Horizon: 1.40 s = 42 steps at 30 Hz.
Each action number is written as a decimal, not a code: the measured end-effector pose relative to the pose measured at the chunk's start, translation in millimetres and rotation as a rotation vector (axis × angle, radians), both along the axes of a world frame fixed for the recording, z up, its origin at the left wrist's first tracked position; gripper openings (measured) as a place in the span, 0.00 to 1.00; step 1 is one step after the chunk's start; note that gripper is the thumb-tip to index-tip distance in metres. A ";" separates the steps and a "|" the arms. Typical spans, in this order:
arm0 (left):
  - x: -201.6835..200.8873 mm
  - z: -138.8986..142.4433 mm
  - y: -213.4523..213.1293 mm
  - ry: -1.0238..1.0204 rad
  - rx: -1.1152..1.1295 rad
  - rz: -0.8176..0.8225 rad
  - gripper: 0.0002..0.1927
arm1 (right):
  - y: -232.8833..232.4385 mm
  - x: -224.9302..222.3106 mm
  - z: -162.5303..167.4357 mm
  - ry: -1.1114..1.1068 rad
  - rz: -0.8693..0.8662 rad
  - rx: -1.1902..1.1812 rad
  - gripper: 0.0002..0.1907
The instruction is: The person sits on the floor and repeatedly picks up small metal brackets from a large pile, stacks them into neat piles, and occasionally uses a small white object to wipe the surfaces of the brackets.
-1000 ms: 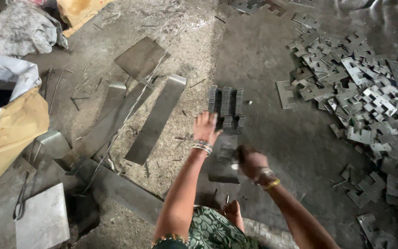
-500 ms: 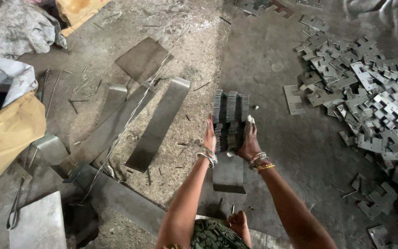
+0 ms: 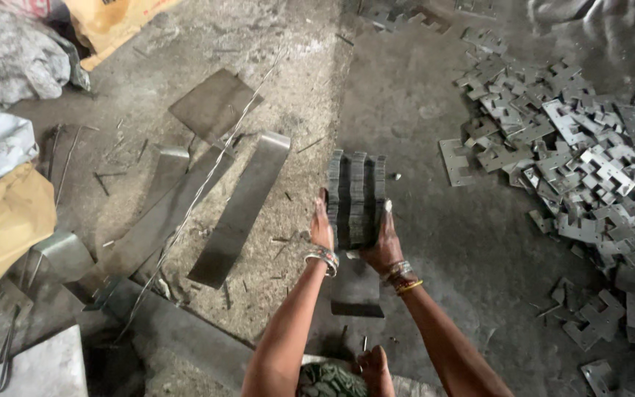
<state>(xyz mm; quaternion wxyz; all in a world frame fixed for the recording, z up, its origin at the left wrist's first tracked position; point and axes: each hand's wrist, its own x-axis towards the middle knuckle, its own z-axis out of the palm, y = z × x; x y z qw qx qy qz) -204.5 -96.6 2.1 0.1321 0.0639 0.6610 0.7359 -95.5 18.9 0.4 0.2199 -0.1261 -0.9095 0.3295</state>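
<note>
Squaring a grey stack of stamped metal plates (image 3: 356, 198) held upright over the dusty floor, left hand (image 3: 322, 229) and right hand (image 3: 384, 246) pressing opposite sides; best keeping edges flush, clear of the flat steel plate (image 3: 356, 290) below and the loose heap of cut pieces (image 3: 589, 169).

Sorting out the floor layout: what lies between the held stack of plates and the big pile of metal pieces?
In the head view, bare grey floor separates them.

stack of plates (image 3: 356, 197) between both hands, loose plate pile (image 3: 582, 162) right, strips (image 3: 240, 209) left
</note>
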 end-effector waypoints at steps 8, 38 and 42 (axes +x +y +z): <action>-0.9 13.3 -1.8 -0.142 -0.455 0.049 0.40 | -3.4 3.5 45.4 -0.377 -0.064 0.282 0.72; 179.0 112.1 6.8 0.920 -0.415 -0.227 0.24 | -31.9 703.1 102.4 0.225 -1.143 0.123 0.20; 191.0 115.4 7.2 1.120 -0.302 -0.275 0.23 | -23.8 714.6 75.7 0.190 -1.102 0.241 0.18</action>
